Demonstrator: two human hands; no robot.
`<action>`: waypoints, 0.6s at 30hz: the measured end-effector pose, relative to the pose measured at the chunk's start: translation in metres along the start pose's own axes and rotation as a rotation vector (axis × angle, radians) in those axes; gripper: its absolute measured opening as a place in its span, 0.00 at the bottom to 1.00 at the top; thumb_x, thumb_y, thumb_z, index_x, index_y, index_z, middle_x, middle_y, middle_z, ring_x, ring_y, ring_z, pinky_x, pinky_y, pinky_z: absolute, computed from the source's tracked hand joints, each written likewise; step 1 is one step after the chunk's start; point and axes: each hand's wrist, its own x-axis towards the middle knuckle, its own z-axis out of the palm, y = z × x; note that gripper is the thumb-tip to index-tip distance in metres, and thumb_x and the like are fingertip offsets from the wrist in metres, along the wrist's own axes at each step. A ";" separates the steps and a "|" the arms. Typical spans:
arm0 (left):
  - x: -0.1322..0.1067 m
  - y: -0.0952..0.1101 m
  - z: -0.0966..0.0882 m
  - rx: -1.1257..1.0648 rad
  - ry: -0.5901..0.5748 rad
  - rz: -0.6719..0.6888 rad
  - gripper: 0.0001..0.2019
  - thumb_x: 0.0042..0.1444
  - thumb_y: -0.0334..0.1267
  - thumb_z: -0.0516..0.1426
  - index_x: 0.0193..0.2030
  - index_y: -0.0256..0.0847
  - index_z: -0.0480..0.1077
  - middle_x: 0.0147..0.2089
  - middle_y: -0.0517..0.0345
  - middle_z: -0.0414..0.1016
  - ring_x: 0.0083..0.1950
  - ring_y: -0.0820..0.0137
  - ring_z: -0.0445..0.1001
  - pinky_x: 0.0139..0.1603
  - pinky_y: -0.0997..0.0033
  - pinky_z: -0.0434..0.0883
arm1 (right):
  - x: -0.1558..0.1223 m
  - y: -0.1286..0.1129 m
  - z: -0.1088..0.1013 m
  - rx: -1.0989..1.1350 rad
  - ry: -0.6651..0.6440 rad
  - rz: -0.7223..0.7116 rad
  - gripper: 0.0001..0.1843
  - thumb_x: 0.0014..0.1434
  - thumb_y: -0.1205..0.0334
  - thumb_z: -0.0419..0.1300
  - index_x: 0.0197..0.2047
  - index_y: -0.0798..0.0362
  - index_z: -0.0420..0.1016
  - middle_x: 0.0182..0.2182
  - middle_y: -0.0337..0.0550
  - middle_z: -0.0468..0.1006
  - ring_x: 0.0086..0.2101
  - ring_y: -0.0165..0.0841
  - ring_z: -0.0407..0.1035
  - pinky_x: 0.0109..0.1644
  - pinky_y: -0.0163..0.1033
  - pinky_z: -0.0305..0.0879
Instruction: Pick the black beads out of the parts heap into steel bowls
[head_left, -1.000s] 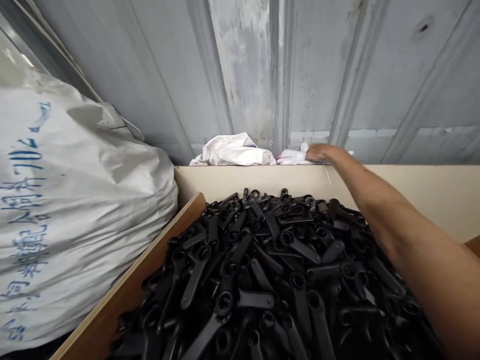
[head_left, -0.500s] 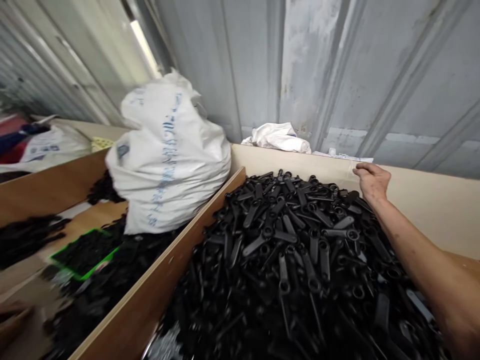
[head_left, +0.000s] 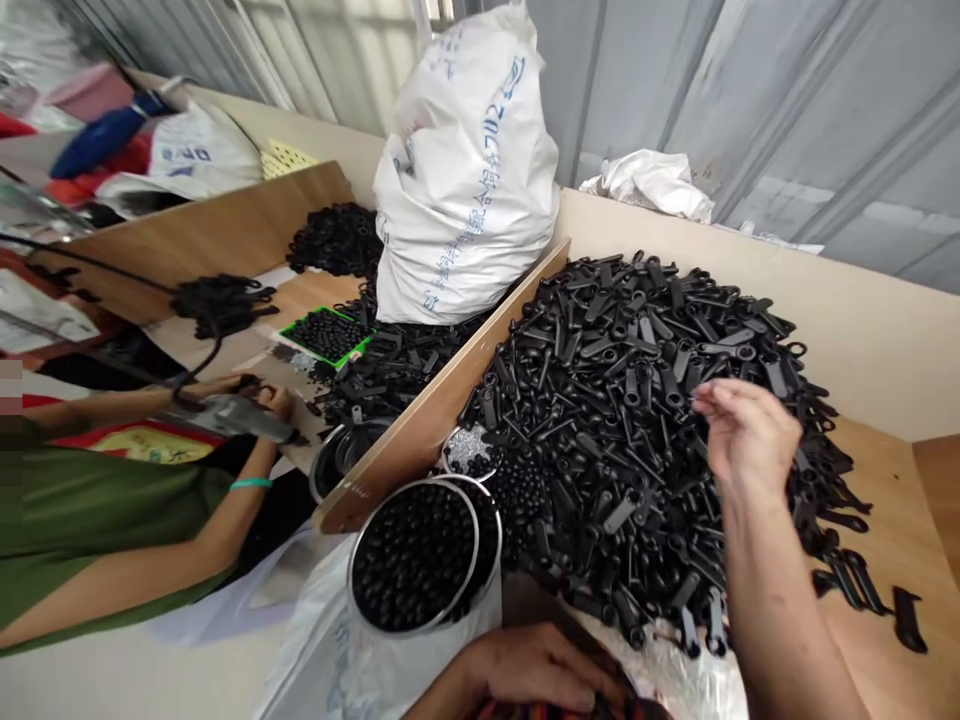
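Observation:
My right hand (head_left: pixel 750 435) hangs over the right part of a big heap of black plastic handles (head_left: pixel 615 400), each with a ring at one end. Its fingertips are pinched together; anything between them is too small to make out. At the bottom edge my left hand (head_left: pixel 540 665) is curled over something dark with red-orange patches, mostly cut off by the frame. Left of the heap stands a round container (head_left: pixel 416 555) full of small black knobs, with a second one partly hidden behind it. A small bowl of silvery metal pieces (head_left: pixel 471 452) sits by the heap.
A wooden divider (head_left: pixel 450 400) separates the heap from a neighbouring bay. There a co-worker in a green shirt (head_left: pixel 112 520) holds a power tool (head_left: pixel 244 415). A large white sack (head_left: pixel 472 180) and a green-rimmed tray (head_left: pixel 328 335) stand beyond. Loose handles (head_left: pixel 907 620) lie at right.
My view has swung down and left, bringing the co-worker and containers into sight. My right hand has come from the back board to above the heap. My left hand now shows at the bottom.

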 end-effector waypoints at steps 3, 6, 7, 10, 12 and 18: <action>0.000 -0.018 0.001 -0.003 -0.147 0.102 0.32 0.53 0.57 0.53 0.56 0.33 0.67 0.56 0.51 0.68 0.59 0.60 0.65 0.62 0.68 0.58 | -0.072 0.021 -0.003 -0.081 -0.094 0.190 0.07 0.39 0.66 0.64 0.27 0.56 0.77 0.25 0.41 0.77 0.28 0.30 0.70 0.33 0.34 0.66; 0.001 -0.036 0.009 -0.025 -0.236 0.158 0.29 0.56 0.53 0.51 0.56 0.31 0.67 0.58 0.51 0.67 0.61 0.59 0.63 0.63 0.67 0.56 | -0.144 0.036 -0.009 -0.225 -0.335 0.480 0.06 0.41 0.64 0.64 0.27 0.54 0.78 0.26 0.40 0.77 0.30 0.30 0.68 0.35 0.34 0.64; 0.000 -0.041 0.014 -0.021 -0.262 0.187 0.28 0.58 0.51 0.49 0.57 0.30 0.66 0.58 0.51 0.66 0.61 0.59 0.62 0.63 0.67 0.55 | -0.166 0.038 -0.012 -0.256 -0.441 0.580 0.06 0.41 0.63 0.64 0.27 0.54 0.78 0.26 0.40 0.77 0.30 0.30 0.68 0.36 0.34 0.64; -0.007 -0.054 0.032 0.057 -0.248 0.269 0.27 0.61 0.45 0.42 0.58 0.27 0.65 0.60 0.50 0.63 0.62 0.59 0.59 0.65 0.67 0.51 | -0.219 0.037 -0.030 -0.238 -0.766 0.808 0.09 0.41 0.62 0.62 0.29 0.54 0.79 0.26 0.39 0.76 0.30 0.30 0.67 0.37 0.34 0.63; -0.012 -0.067 0.047 0.146 -0.155 0.250 0.26 0.61 0.44 0.41 0.58 0.28 0.64 0.61 0.52 0.63 0.62 0.60 0.59 0.65 0.67 0.49 | -0.245 0.031 -0.054 -0.196 -0.928 0.891 0.12 0.41 0.61 0.61 0.32 0.54 0.79 0.28 0.38 0.75 0.32 0.31 0.67 0.39 0.35 0.62; -0.014 -0.133 0.096 0.375 0.097 0.114 0.27 0.61 0.53 0.42 0.57 0.40 0.66 0.61 0.58 0.63 0.64 0.64 0.55 0.65 0.69 0.48 | -0.295 -0.005 -0.178 -0.266 -1.136 0.895 0.18 0.50 0.55 0.58 0.45 0.44 0.77 0.44 0.41 0.75 0.48 0.40 0.67 0.56 0.44 0.57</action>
